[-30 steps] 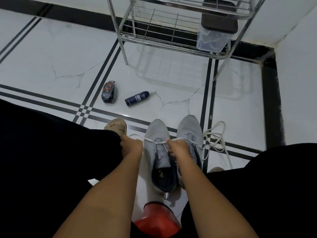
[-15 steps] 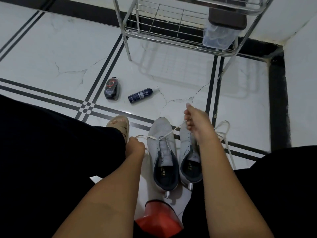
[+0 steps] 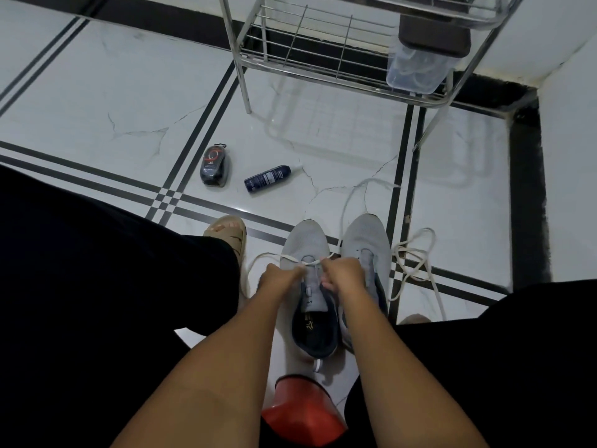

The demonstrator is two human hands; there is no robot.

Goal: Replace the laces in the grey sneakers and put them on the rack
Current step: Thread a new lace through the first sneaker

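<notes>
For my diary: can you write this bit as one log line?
step: lacing left sneaker | left hand: pinches lace | right hand: pinches lace | rack: no sneakers

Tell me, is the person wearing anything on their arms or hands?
No. Both forearms are bare, with no sleeves showing. The left hand and right hand have no gloves, and I see no rings, watch or bracelets.
</notes>
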